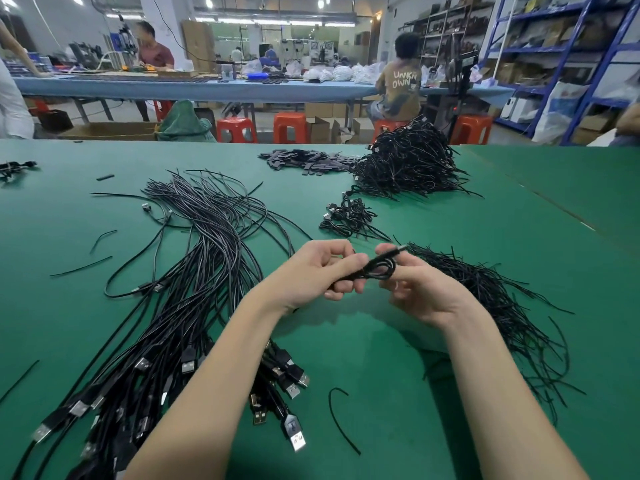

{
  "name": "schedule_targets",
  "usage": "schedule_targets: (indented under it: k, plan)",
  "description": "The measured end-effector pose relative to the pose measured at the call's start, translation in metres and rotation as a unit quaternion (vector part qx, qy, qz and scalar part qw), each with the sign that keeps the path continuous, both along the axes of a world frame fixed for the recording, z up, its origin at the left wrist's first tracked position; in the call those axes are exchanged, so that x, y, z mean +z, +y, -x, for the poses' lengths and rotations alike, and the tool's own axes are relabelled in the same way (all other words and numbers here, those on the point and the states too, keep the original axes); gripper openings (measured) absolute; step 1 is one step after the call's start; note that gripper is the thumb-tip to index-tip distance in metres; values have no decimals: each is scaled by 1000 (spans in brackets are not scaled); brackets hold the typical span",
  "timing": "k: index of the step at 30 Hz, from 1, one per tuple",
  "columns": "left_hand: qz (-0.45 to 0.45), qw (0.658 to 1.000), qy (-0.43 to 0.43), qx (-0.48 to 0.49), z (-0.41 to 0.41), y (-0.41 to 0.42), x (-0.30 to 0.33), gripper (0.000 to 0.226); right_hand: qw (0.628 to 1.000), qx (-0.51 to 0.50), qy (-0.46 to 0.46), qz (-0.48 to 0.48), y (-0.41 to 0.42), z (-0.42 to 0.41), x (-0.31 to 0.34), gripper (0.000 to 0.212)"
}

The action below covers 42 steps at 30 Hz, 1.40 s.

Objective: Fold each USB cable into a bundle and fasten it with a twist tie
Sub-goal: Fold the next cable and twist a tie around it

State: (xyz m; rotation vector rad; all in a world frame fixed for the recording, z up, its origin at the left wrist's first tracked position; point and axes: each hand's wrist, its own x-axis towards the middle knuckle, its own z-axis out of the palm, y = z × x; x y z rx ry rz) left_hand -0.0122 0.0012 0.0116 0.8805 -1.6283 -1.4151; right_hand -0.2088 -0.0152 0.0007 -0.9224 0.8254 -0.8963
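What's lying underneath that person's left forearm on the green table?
Under the left forearm lie the plug ends of the loose USB cables spread on the green table. Several plugs show on both sides of it; how many it covers cannot be seen.

both hands (pixel 367 271) grip folded cable (pixel 375 268), prob untied

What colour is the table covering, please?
Green, seen clearly in the head view: the table covering.
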Motion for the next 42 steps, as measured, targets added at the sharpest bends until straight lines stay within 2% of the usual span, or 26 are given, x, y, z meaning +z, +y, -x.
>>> schedule_targets:
  k: [3, 6, 8, 10, 12, 13, 16, 22, 24, 27, 31, 34, 37, 39, 40, 42]
  plan:
    - [13, 996, -77, -50, -2, 2, 1, 23, 989, 49, 111, 83, 3, 17, 5, 43]
    - [22, 980, -184, -74, 2, 4, 1, 29, 956, 91, 235, 153, 8, 24, 18, 33]
    - [49, 968, -244, -39, 9, 4, -2, 28, 913, 67, 345, 207, 9, 19, 27, 26]
    - [79, 960, -266, 31, 16, 3, -7, 24, 854, -3, 445, 267, 7, 8, 32, 24]
    - [122, 947, -274, 115, 19, 2, -10, 22, 807, -86, 487, 323, 5, -5, 30, 22]
    - [141, 941, -269, 147, 18, 1, -11, 21, 811, -116, 469, 330, 5, -10, 28, 20]
    - [167, 942, -234, 172, 13, 1, -10, 17, 894, -134, 326, 276, 5, -13, 24, 19]
    - [178, 943, -235, 155, 13, 0, -16, 13, 931, -69, 282, 220, 5, -2, 24, 21]
    - [194, 933, -260, 155, 11, -2, -16, 12, 924, -61, 304, 224, 5, -1, 26, 19]
    - [232, 910, -307, 155, 12, -2, -14, 11, 879, -60, 391, 267, 7, -5, 31, 24]
    - [252, 886, -361, 147, 13, -4, -14, 3, 846, -64, 443, 291, 7, -8, 34, 18]
    - [251, 879, -372, 161, 14, -3, -15, 8, 856, -83, 425, 283, 6, -11, 32, 13]
    - [262, 874, -356, 202, 15, -2, -11, 13, 887, -124, 346, 280, 5, -14, 25, 7]
    - [256, 877, -341, 221, 14, -3, -5, 13, 901, -142, 302, 277, 5, -14, 22, 5]
    - [236, 889, -323, 223, 14, -3, -3, 12, 901, -152, 291, 283, 5, -15, 21, 7]
    - [128, 945, -214, 212, 16, -2, 2, 15, 895, -176, 274, 306, 3, -15, 20, 8]
